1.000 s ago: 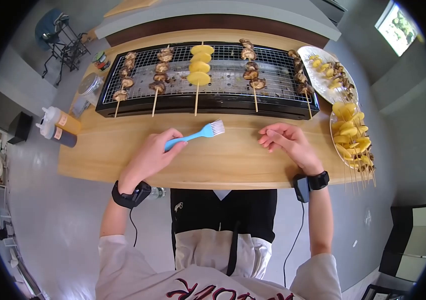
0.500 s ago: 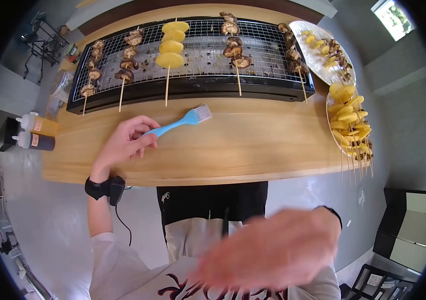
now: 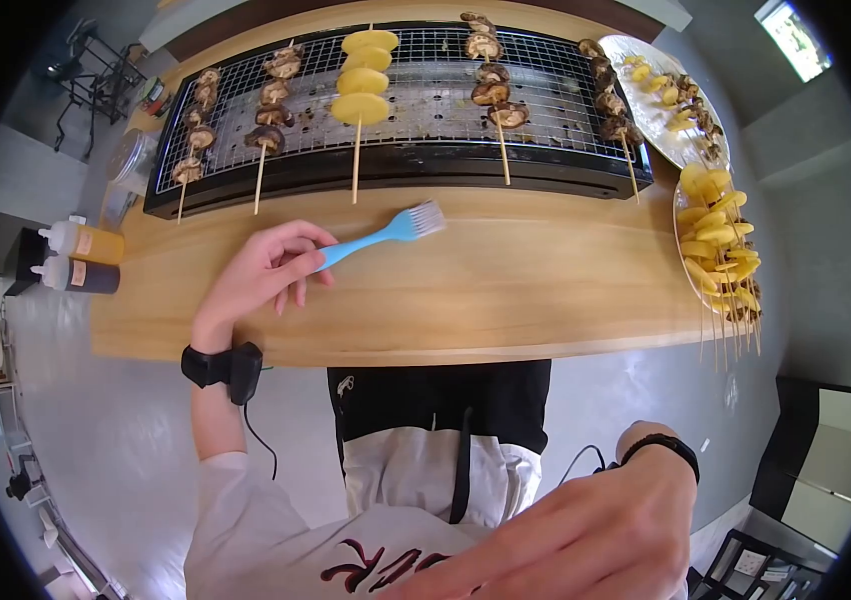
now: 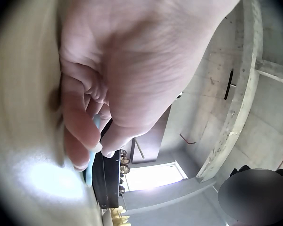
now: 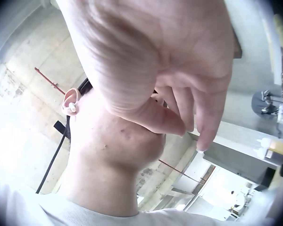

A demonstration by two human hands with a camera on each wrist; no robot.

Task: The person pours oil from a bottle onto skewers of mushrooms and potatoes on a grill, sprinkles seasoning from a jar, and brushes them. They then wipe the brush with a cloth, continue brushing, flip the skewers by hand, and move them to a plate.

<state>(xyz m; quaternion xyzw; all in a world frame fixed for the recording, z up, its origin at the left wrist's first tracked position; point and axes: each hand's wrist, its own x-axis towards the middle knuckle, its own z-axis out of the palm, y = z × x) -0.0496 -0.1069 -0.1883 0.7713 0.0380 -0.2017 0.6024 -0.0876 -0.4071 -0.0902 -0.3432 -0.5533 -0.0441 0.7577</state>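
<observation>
My left hand point(image 3: 268, 268) rests low over the wooden table and pinches the handle of a blue basting brush point(image 3: 378, 236) between thumb and fingers. The brush's pale bristles point right, toward the grill point(image 3: 426, 172) just behind. In the left wrist view the fingers curl around the blue handle close to the tabletop. My right hand point(image 3: 606, 530) is lifted away from the table, in front of the chest and near the head camera. Seen from the right wrist, this hand point(image 5: 179, 61) is close to the person's chin, its fingers loosely bent with nothing in them.
On the grill lie mushroom skewers point(image 3: 274, 102) and one skewer of potato slices point(image 3: 362, 80). To the right stand a plate point(image 3: 636, 95) of skewers and another heaped with potato skewers point(image 3: 716, 235). Two sauce bottles point(image 3: 86, 258) and a jar point(image 3: 134, 160) are at the left.
My right hand has left the table and come up toward the face. The left hand still holds the brush, with its fingers slightly shifted on the handle. The head view has tilted and shifted.
</observation>
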